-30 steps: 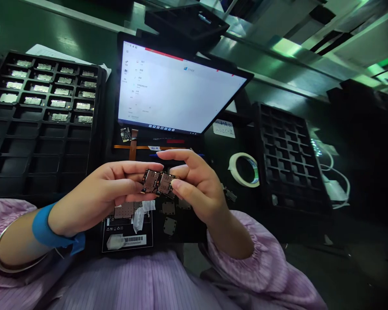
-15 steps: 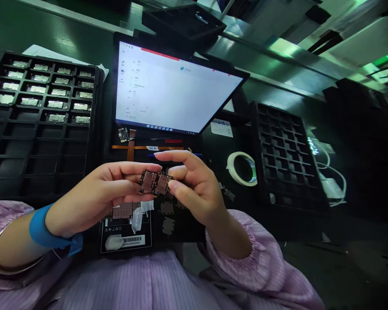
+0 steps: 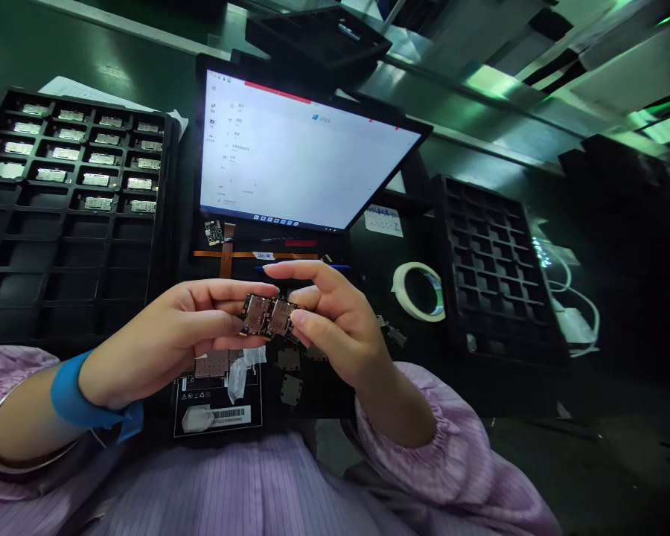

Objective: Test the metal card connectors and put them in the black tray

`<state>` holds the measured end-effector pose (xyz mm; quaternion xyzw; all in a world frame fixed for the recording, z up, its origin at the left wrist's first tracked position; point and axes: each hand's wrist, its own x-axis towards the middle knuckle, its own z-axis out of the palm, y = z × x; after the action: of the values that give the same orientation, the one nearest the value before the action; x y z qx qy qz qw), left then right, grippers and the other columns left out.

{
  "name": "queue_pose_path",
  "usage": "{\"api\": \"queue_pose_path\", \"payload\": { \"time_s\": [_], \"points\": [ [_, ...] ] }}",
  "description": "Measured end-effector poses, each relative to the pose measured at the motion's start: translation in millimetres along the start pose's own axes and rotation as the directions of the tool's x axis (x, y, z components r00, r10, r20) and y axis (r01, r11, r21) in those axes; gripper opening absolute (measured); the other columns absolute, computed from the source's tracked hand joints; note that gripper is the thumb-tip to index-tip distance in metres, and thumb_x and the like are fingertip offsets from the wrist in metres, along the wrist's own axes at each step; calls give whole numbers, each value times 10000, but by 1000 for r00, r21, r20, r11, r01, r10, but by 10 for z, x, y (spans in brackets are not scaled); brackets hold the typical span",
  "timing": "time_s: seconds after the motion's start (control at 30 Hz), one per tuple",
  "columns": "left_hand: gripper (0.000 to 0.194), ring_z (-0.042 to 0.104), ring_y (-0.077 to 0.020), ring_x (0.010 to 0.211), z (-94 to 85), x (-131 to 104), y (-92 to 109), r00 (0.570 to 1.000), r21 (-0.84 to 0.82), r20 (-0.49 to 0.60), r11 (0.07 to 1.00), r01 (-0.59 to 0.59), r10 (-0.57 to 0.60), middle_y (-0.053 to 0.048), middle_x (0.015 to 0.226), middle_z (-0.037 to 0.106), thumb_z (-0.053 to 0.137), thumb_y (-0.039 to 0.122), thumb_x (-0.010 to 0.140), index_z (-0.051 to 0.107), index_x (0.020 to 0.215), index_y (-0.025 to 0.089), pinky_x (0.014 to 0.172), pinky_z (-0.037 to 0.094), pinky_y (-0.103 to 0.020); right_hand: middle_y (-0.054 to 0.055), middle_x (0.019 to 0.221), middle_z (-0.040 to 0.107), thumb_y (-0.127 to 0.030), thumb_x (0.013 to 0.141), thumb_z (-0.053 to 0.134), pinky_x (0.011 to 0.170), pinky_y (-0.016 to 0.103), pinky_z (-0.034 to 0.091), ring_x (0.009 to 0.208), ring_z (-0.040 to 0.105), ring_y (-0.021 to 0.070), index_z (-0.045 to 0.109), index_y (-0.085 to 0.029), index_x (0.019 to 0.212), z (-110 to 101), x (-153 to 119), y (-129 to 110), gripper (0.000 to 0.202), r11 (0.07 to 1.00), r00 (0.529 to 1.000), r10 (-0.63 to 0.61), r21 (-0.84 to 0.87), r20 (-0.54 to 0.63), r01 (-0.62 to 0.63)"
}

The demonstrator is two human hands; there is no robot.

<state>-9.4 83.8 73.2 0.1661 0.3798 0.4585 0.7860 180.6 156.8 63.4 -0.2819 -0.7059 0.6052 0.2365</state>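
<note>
A small circuit board (image 3: 268,316) with two metal-covered sections is held up in front of me. My left hand (image 3: 201,316) pinches its left end between thumb and fingers. At the right end, my right hand (image 3: 335,320) grips it with the thumb on its face; the index finger stretches out above it. Below lies a black device (image 3: 217,398) with a barcode label, bits of clear tape and exposed parts. Beside that, small square metal plates (image 3: 291,389) rest on the dark surface. Flat orange ribbon cable (image 3: 228,254) lies beyond my hands.
A screen (image 3: 301,156) stands ahead. On the left, a black tray (image 3: 61,257) holds several metal-covered boards in its far rows. To the right are a roll of tape (image 3: 405,298), another black compartment tray (image 3: 494,298), a handwritten label (image 3: 383,221) and white cables (image 3: 584,305).
Almost nothing differs. The circuit board and both hands stay in place, with only a very slight shift of the right hand's fingers.
</note>
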Motion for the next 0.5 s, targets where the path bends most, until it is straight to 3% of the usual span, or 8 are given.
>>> {"api": "queue_pose_path", "payload": {
  "time_s": [0.5],
  "points": [
    [356,725,-145,890,-63,16,-25,1000,-16,6,1000,16,-16,-63,1024,766,648,47,823,735,1130,203,843,596,-234,-112,513,405,-104,841,471,417,224,264,415,334,76,538,-193,1249,17,-4,-24,423,999,1000,-14,-31,-19,14]
  ]
}}
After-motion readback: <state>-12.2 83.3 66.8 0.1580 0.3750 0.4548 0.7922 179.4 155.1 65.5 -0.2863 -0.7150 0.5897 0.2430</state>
